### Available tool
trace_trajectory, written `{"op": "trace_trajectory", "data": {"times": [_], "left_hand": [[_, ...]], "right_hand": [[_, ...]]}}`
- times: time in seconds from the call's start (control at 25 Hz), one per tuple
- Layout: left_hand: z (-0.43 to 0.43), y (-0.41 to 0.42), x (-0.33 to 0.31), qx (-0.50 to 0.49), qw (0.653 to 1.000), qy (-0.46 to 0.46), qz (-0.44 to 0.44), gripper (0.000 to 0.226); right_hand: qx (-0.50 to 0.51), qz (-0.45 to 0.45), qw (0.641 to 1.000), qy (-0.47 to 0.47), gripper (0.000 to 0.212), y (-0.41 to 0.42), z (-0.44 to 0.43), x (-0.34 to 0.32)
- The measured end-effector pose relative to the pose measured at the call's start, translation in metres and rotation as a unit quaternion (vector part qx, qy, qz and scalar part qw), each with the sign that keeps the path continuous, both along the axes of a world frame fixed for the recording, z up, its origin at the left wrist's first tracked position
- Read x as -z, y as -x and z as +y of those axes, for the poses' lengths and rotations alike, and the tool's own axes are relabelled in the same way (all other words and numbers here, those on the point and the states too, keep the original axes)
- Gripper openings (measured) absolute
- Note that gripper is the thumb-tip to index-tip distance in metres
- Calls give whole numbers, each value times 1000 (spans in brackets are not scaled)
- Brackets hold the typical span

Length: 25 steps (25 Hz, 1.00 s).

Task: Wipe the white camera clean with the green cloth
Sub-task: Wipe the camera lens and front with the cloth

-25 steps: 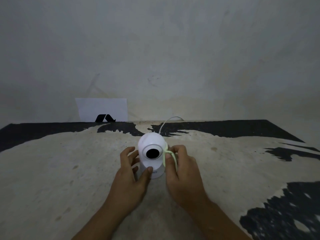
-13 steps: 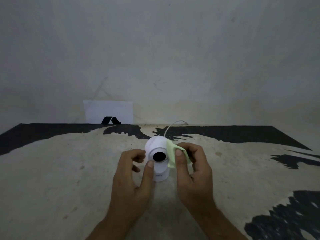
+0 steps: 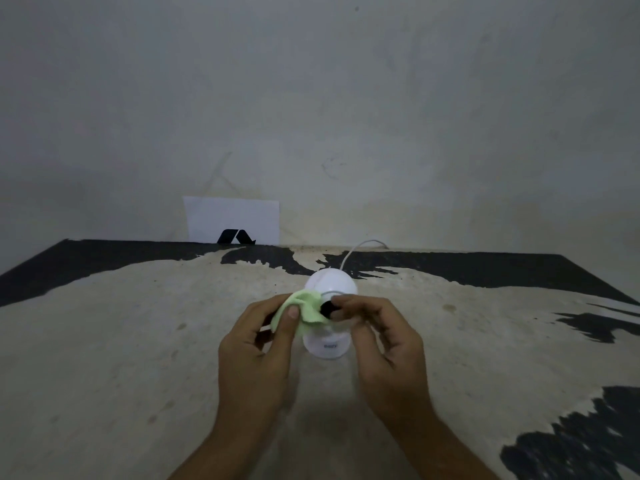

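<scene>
Fingers point(image 3: 341, 301) and green cloth point(image 3: 304, 311) hide most of white camera's point(image 3: 332, 282) lens.

Head view, forward-down, near hands point(image 3: 322, 344)

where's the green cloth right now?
Head view, centre: the crumpled pale green cloth is pinched in the left hand, pressed against the left side of the white dome camera, beside its black lens.

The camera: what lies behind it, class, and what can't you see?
A white cable runs from behind the camera toward the wall. Its plug end is hidden, and the cloth and hands cover part of the front.
</scene>
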<state>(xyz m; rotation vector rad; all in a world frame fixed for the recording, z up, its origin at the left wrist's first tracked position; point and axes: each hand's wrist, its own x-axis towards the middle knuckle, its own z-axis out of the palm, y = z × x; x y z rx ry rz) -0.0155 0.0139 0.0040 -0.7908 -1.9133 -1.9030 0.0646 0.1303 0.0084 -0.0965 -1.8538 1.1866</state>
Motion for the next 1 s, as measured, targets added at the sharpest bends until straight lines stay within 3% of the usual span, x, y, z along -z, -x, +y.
{"op": "trace_trajectory", "data": {"times": [0.12, 0.24, 0.44, 0.6, 0.76, 0.88, 1.0], "left_hand": [[1, 5, 0, -20, 999, 11, 30, 18], [7, 13, 3, -41, 989, 66, 128, 22], [20, 12, 6, -37, 949, 172, 261, 26], [23, 9, 3, -42, 883, 290, 367, 33], [20, 14, 1, -74, 874, 315, 362, 37], [25, 3, 7, -65, 843, 353, 400, 43], [21, 13, 0, -82, 861, 323, 385, 32]], "right_hand": [[80, -98, 992, 19, 47, 7, 18, 10], [-21, -218, 976, 18, 71, 11, 28, 19], [-37, -209, 977, 2, 80, 22, 30, 26], [-42, -209, 977, 18, 79, 25, 32, 24], [-36, -218, 975, 1, 80, 25, 30, 22], [-47, -210, 976, 16, 74, 25, 29, 18], [-35, -213, 976, -7, 75, 25, 27, 19]]}}
